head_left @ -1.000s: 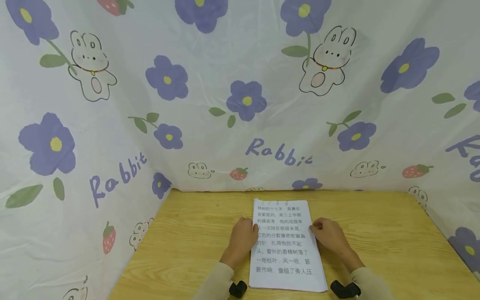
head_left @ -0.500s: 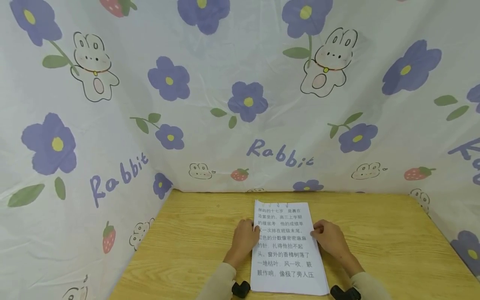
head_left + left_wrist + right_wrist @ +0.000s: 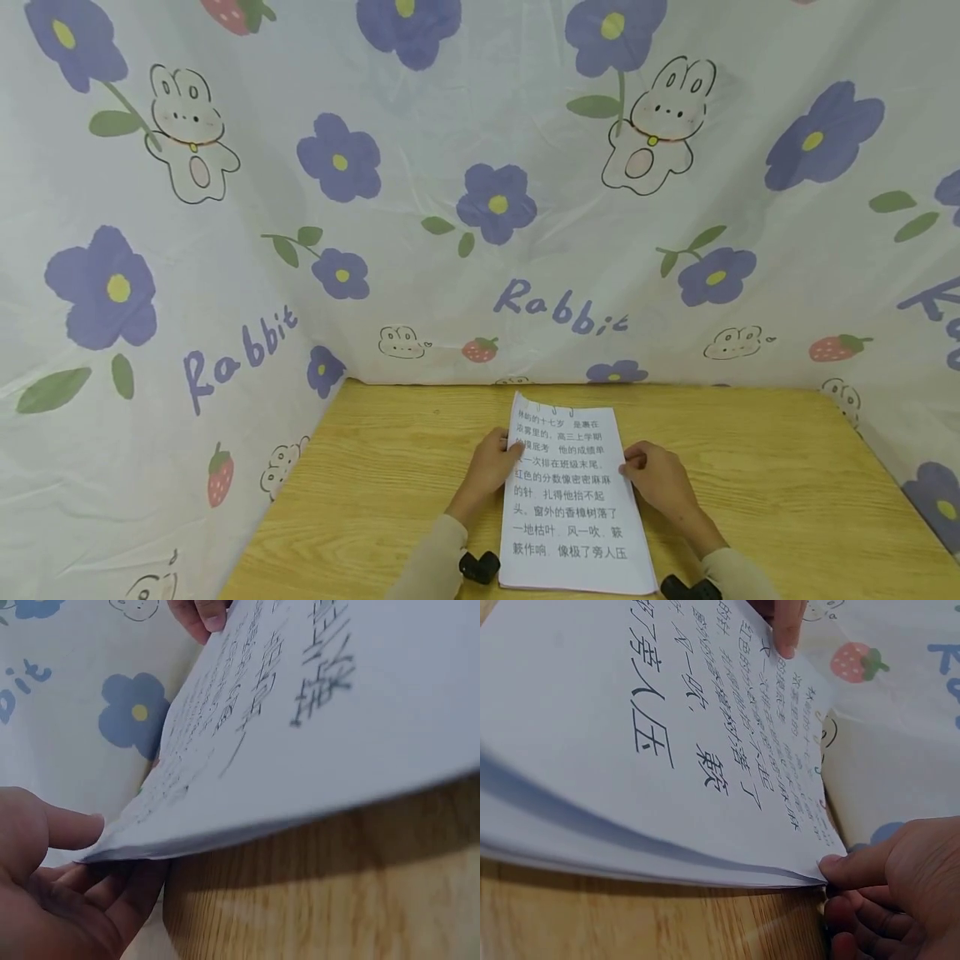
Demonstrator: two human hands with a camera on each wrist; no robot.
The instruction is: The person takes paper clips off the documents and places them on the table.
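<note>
A stack of white paper sheets (image 3: 566, 500) printed with large Chinese characters lies lengthwise before me, its far left corner tilted up. Small clip-like loops (image 3: 555, 410) line the far edge. My left hand (image 3: 491, 467) holds the left edge, thumb over the top sheet and fingers underneath, as the left wrist view shows. On the opposite side my right hand (image 3: 660, 483) pinches the right edge; its thumb (image 3: 840, 870) presses on top while the other fingers curl below. Between layers of the stack, the right wrist view shows a gap along the near side.
The wooden table (image 3: 382, 450) extends around the paper on all sides. Behind and to both sides hangs a white cloth (image 3: 420, 275) printed with purple flowers, rabbits and strawberries. A black wrist device (image 3: 480, 567) sits by each sleeve.
My left hand has shifted slightly away from me and lifted the far left part of the stack. The right hand keeps its grip on the right edge, slightly nearer to me.
</note>
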